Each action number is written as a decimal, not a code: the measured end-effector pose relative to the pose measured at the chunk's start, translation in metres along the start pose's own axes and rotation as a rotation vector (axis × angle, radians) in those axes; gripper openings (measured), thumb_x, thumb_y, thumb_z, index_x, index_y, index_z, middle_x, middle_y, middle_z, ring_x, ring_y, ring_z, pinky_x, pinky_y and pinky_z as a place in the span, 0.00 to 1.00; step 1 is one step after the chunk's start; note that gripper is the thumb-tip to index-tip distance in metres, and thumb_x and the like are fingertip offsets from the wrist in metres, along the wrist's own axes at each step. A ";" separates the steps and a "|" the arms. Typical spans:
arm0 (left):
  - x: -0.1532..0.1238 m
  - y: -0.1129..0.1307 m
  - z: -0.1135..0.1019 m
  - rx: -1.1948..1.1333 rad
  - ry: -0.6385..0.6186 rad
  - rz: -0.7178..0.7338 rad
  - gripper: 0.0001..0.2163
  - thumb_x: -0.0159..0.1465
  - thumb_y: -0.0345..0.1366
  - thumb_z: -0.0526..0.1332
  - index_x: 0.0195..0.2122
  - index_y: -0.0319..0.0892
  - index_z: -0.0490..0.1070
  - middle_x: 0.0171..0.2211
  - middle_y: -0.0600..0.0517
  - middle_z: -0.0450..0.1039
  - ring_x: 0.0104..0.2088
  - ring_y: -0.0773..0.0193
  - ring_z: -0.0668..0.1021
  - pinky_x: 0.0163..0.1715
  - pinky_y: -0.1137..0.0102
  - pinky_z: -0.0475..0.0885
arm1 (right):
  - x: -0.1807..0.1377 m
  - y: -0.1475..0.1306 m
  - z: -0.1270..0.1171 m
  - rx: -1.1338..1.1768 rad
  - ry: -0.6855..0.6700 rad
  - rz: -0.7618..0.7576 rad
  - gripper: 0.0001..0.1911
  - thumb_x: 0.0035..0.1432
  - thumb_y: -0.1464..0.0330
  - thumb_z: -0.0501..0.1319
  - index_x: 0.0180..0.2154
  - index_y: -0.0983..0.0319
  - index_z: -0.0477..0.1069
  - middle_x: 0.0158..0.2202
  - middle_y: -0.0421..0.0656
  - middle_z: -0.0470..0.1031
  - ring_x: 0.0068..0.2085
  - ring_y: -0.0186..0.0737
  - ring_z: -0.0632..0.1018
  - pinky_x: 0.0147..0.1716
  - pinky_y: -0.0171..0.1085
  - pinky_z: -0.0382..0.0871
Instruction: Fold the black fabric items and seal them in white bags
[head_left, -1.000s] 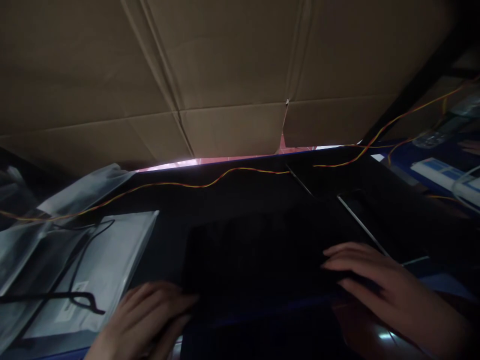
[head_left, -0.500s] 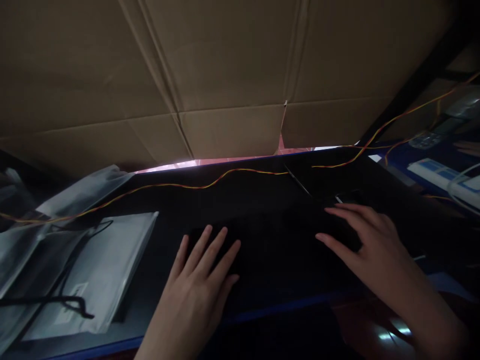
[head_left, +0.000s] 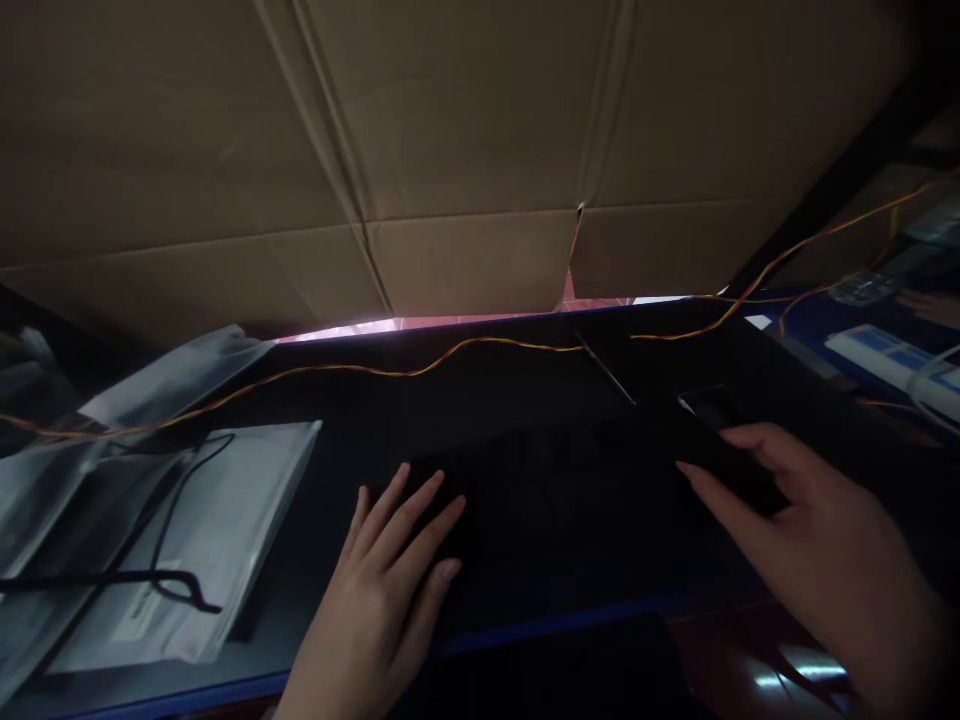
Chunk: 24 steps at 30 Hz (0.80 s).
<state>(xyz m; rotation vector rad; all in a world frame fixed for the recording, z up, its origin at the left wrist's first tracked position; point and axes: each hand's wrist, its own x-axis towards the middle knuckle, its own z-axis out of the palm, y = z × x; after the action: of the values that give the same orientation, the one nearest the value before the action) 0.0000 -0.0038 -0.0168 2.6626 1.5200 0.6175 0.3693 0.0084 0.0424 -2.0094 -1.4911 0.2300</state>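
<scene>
My left hand (head_left: 397,580) lies palm down with its fingers spread on a very dark, flat surface near the front edge. Black material under its fingertips is too dark to name. Over to the right, my right hand (head_left: 810,530) has its fingers curled and its thumb stretched forward around something black, whose shape is lost in the shadow. Just beyond that hand lies a dark, phone-like flat object (head_left: 712,404) with a bright edge. Farther back, a thin pale edge (head_left: 609,372) slants across the black tabletop (head_left: 420,410).
Several translucent zip bags (head_left: 225,520) and a black cord (head_left: 112,578) lie at left. A twisted yellow-red wire (head_left: 360,368) crosses the table's back. Cardboard (head_left: 465,130) stands behind. At right are a blue-and-white box (head_left: 892,358) and clear plastic (head_left: 862,288).
My right hand has moved right and toward me, its fingers curling in more. My left hand has shifted slightly left and down, still spread. The view has shifted slightly.
</scene>
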 end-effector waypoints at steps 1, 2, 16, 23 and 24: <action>0.000 0.000 0.000 -0.001 -0.004 0.009 0.26 0.77 0.36 0.58 0.75 0.56 0.63 0.75 0.49 0.66 0.78 0.40 0.62 0.69 0.27 0.63 | -0.004 -0.011 0.000 -0.026 0.047 -0.058 0.18 0.61 0.46 0.64 0.45 0.49 0.77 0.31 0.43 0.84 0.20 0.50 0.79 0.18 0.46 0.72; 0.001 -0.001 0.001 -0.002 -0.008 0.013 0.26 0.77 0.37 0.58 0.75 0.56 0.63 0.75 0.48 0.66 0.78 0.40 0.62 0.69 0.28 0.63 | -0.011 -0.024 0.003 -0.044 0.069 -0.146 0.15 0.64 0.51 0.64 0.47 0.49 0.77 0.35 0.45 0.86 0.26 0.53 0.84 0.23 0.47 0.77; 0.002 0.000 0.002 0.011 -0.011 0.007 0.24 0.76 0.37 0.60 0.73 0.56 0.68 0.71 0.49 0.72 0.76 0.41 0.66 0.69 0.30 0.67 | -0.040 -0.053 0.059 -0.118 -0.364 -0.793 0.23 0.78 0.67 0.55 0.69 0.58 0.72 0.74 0.42 0.70 0.75 0.55 0.67 0.70 0.63 0.71; 0.006 0.000 0.002 0.027 -0.010 0.004 0.23 0.76 0.38 0.60 0.71 0.57 0.69 0.70 0.50 0.73 0.75 0.41 0.68 0.67 0.30 0.69 | -0.023 -0.009 0.045 -0.168 -0.427 -0.789 0.23 0.77 0.66 0.57 0.68 0.53 0.73 0.72 0.44 0.72 0.74 0.55 0.70 0.70 0.66 0.69; 0.005 0.000 0.002 0.030 -0.009 0.006 0.23 0.76 0.38 0.60 0.71 0.57 0.69 0.70 0.50 0.73 0.75 0.41 0.68 0.67 0.30 0.69 | -0.019 -0.007 0.040 -0.160 -0.423 -0.786 0.22 0.77 0.65 0.58 0.67 0.52 0.74 0.71 0.43 0.73 0.73 0.55 0.71 0.70 0.67 0.68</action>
<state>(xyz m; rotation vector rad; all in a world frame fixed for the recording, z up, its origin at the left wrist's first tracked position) 0.0033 0.0008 -0.0168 2.6892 1.5314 0.5874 0.3379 0.0070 0.0107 -1.3758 -2.5065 0.2102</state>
